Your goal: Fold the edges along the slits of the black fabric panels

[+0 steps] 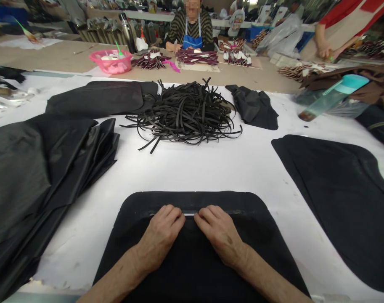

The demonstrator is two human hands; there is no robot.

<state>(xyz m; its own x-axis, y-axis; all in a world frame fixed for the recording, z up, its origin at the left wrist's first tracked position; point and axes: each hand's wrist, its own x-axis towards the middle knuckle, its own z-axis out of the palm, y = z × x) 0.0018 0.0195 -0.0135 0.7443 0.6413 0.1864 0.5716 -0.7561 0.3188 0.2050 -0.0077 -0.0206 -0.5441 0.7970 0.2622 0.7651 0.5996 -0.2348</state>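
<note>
A black sheet piece (194,269), smooth like leather or coated fabric, lies flat before me with its rounded corners away from me. Across its upper part runs a narrow slit, where a thin white strip (189,214) shows between my hands. My left hand (165,231) has its fingers curled and pressed together on the material at the left of this strip. On the right side, my right hand (219,231) is closed in the same way, thumb and fingers against the slit's edge. What lies under the fingertips is hidden.
Black strips (192,111) are heaped beyond the piece. Black sheets lie stacked left (30,168) and right (340,189). A teal-lidded bottle (333,97) lies tilted at the right. Across the table are a pink basin (111,63), a thermos (128,33) and a seated person (192,29).
</note>
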